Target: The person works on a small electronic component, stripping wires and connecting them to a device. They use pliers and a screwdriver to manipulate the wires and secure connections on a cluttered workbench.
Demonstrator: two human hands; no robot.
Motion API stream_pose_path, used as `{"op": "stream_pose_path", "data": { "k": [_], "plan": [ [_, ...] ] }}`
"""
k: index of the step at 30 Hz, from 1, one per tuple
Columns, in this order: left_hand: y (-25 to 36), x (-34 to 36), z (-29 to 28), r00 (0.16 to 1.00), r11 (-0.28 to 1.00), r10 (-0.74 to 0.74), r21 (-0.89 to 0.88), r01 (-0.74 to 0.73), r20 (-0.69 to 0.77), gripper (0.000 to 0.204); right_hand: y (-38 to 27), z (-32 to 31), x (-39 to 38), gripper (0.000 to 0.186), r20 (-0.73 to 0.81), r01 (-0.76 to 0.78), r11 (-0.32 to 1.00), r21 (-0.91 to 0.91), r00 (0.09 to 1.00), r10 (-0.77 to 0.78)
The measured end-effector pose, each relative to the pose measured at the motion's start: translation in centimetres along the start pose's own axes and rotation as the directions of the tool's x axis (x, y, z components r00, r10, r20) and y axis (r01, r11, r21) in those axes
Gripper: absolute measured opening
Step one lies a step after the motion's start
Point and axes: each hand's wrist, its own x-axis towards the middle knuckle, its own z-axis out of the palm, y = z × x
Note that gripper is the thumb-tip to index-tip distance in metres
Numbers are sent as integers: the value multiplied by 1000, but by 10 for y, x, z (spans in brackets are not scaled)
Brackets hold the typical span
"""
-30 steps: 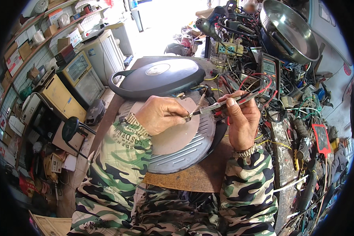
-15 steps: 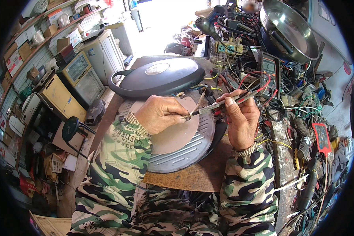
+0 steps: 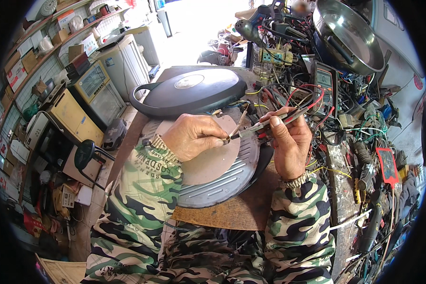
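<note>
My left hand [image 3: 196, 137] is closed, its thumb and finger pinching a small end piece above the beige round sheet [image 3: 203, 165]. What exactly that piece is, the fingers hide. From the right, my right hand [image 3: 288, 142] grips a pair of multimeter test probes [image 3: 281, 120] like chopsticks, tips pointing left at the pinched piece. A short pale sleeved lead [image 3: 246, 134] spans the gap between the hands. Beneath the sheet lies a ribbed grey metal appliance plate [image 3: 208, 195]. Red and black leads run from the probes toward a multimeter [image 3: 324, 80] with a lit display.
A dark oval lid with a handle [image 3: 194, 90] lies behind the plate on the wooden bench [image 3: 232, 217]. Tangled wires and tools crowd the right, with a large metal pan [image 3: 348, 38] at the back and a red fly swatter [image 3: 387, 165]. A stool [image 3: 85, 154] stands left.
Both hands stay almost in place. My right hand and the probes have shifted very slightly to the left.
</note>
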Motion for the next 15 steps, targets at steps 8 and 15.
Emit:
{"op": "stream_pose_path", "data": {
  "k": [8, 15],
  "plan": [
    [2, 0, 0, 1000, 1000, -17, 19, 17, -2, 19, 2, 2, 0, 22, -37, 35, 999, 20, 999, -34],
    [-1, 0, 1, 1000, 1000, 6, 13, -6, 4, 19, -3, 3, 0, 18, 0, -9, 999, -40, 1000, 9]
  ]
}}
